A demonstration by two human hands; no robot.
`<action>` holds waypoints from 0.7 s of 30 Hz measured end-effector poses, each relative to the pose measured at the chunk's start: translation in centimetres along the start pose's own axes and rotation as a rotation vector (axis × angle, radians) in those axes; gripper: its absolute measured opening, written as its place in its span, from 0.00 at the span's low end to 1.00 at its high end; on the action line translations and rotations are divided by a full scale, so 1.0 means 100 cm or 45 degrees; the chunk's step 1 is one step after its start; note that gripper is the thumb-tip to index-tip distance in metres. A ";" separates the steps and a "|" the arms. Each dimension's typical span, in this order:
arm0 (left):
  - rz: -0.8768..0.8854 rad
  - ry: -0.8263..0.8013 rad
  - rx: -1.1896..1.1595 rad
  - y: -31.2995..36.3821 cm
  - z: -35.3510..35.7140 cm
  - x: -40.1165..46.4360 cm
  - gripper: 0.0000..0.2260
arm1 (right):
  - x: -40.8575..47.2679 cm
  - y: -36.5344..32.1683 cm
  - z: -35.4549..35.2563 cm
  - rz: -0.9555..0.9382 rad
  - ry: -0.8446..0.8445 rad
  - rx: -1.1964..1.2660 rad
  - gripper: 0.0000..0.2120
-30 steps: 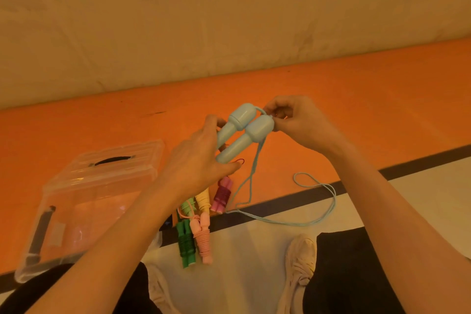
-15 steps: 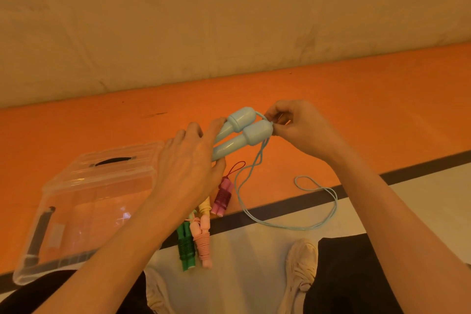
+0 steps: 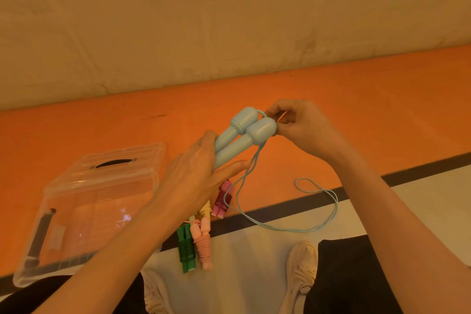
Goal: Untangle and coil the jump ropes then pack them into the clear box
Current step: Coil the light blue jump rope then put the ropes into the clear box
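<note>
My left hand (image 3: 196,176) grips the thin ends of two light blue jump-rope handles (image 3: 244,135), held side by side and pointing up to the right. My right hand (image 3: 300,125) pinches the light blue cord right at the handles' bulbous tops. The cord (image 3: 316,214) hangs down and lies in a loose loop on the floor to the right. Below my left hand lie coiled ropes: a green one (image 3: 186,250), a pink one (image 3: 204,245), a magenta one (image 3: 222,199) and a pale yellow one (image 3: 206,209), partly hidden. The clear box (image 3: 84,211) stands at the left.
The box has a clear lid with a black handle (image 3: 114,162) propped at its far side. The floor is orange, with a dark stripe (image 3: 407,173) and a white area nearer me. My legs and pale shoes (image 3: 302,265) are at the bottom. A beige wall rises behind.
The handles have tilted and shifted a little; my left hand regripped their thin ends, thumb now underneath. My right hand stayed at the tops, and the cord loop on the floor shifted slightly.
</note>
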State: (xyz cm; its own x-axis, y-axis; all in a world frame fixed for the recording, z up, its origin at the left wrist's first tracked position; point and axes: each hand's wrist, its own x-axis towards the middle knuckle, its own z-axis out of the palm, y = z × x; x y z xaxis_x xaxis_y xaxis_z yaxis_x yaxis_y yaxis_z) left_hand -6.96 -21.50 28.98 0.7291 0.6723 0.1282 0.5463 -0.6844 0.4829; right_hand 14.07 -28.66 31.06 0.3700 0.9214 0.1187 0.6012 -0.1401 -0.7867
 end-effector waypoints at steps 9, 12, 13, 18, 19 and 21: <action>0.025 -0.079 0.014 -0.006 -0.006 -0.002 0.21 | 0.001 0.001 0.007 -0.065 -0.025 0.011 0.12; 0.018 -0.082 -0.120 -0.010 -0.005 -0.002 0.21 | 0.002 0.000 0.008 -0.066 0.000 0.027 0.12; 0.012 -0.077 -0.163 -0.010 -0.005 -0.001 0.20 | 0.002 -0.001 0.008 -0.057 0.004 0.039 0.11; -0.011 -0.132 -0.305 -0.012 -0.009 0.002 0.16 | 0.004 -0.002 0.009 -0.036 0.018 0.033 0.11; -0.014 -0.146 -0.331 -0.013 -0.010 0.002 0.16 | 0.004 -0.003 0.010 -0.026 -0.003 0.096 0.12; -0.020 -0.177 -0.411 -0.014 -0.011 0.002 0.14 | 0.002 -0.008 0.010 -0.007 -0.068 0.268 0.11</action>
State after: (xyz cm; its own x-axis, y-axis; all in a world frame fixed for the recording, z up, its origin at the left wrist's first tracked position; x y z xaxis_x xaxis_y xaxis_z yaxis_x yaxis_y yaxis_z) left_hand -8.02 -20.08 29.29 0.7832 0.6217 0.0102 0.4154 -0.5353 0.7354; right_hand 12.99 -28.01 31.13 0.3256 0.9407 0.0954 0.4399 -0.0614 -0.8960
